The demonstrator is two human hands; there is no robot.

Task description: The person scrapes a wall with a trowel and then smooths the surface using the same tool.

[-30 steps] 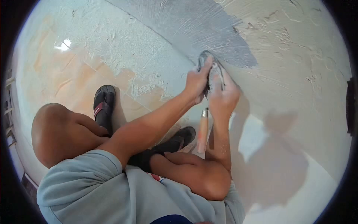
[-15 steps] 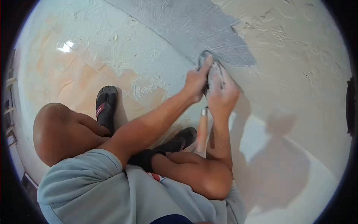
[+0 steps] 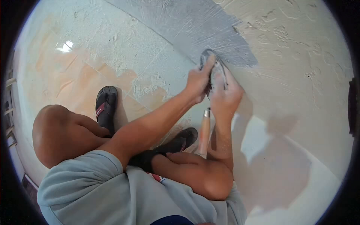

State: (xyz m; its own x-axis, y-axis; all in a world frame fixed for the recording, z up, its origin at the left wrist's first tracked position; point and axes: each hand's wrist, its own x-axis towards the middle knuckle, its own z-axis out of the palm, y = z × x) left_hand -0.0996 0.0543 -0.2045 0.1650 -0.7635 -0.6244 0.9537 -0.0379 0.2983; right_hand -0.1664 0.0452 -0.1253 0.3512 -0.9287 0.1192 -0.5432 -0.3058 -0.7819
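Note:
Close to the line where floor and wall meet, both hands are together on a dark, rounded-ended trowel (image 3: 205,129) smeared with pale plaster. Its wooden handle and metal collar point back toward my body, below the hands. My left hand (image 3: 198,83) is closed around the left side of the dark part, thumb stretched along it. On the other side, my right hand (image 3: 227,93) is closed, its fingers whitened with dust. The hands partly hide the blade and where it joins the handle. Just beyond the tip lies a grey patch (image 3: 210,30) with streaky marks.
The pale wall (image 3: 300,75) rises at the right, with rough raised marks and my shadow. Dusty plaster residue (image 3: 150,84) covers the floor (image 3: 82,75) at the left. My shoes (image 3: 107,107) and bent knees are close below the hands.
Both hands and the trowel have shifted very slightly to the right, the handle moving with them. The grip looks the same.

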